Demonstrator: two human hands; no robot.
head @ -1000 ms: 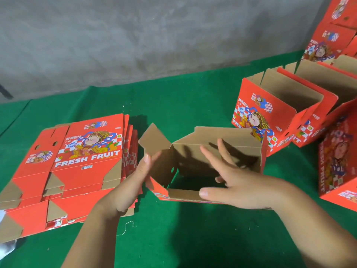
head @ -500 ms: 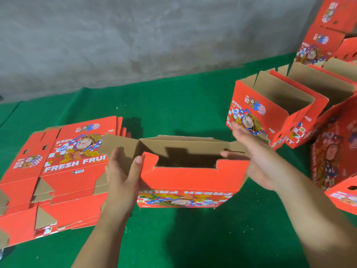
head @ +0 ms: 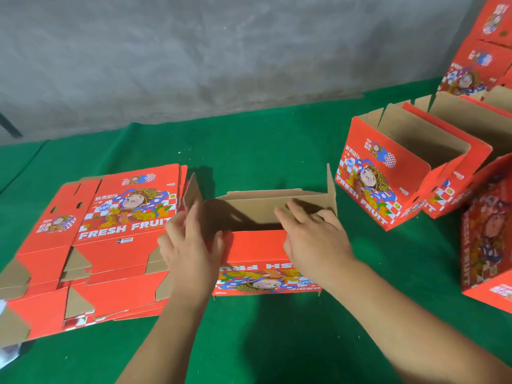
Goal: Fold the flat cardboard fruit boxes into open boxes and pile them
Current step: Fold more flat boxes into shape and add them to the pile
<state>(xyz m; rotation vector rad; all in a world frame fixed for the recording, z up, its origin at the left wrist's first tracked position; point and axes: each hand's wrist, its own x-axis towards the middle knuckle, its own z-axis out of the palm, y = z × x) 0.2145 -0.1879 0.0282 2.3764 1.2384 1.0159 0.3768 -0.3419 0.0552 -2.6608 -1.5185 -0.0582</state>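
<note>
Hands, two, both at work on one half-erected box. Left hand (head: 191, 245): lies over the left near corner of the box (head: 257, 245), fingers fairly straight and pressed against the brown end flap (head: 192, 195), which stands upright; thumb against the red front wall. Half a second ago this hand cupped the same corner lower down, with the flap splayed outward to the left; the flap is now raised. Right hand (head: 313, 234): palm down over the near wall's top edge, fingers reaching into the cavity and curled a little over the cardboard; whether it pinches a panel or merely pushes it down cannot be told. Half a second ago it was out at the right end of the box, lifted clear of the rim; it has since come inward and down.

Box: rests on the green tabletop (head: 263, 151) between the two stocks, front wall toward the person, printed face reading upside down, right end flap (head: 331, 187) also upright. Judged state: tube squared, inner panels being tucked; folding not yet finished, piling not yet begun.

Flat blanks (head: 124, 217): stack just left of the box, topmost printed "FRESH FRUIT", several left to fold.

Finished boxes (head: 388, 184): open, nested on their sides at right, well apart from the box in hand; more rise at the far right edge.
</note>
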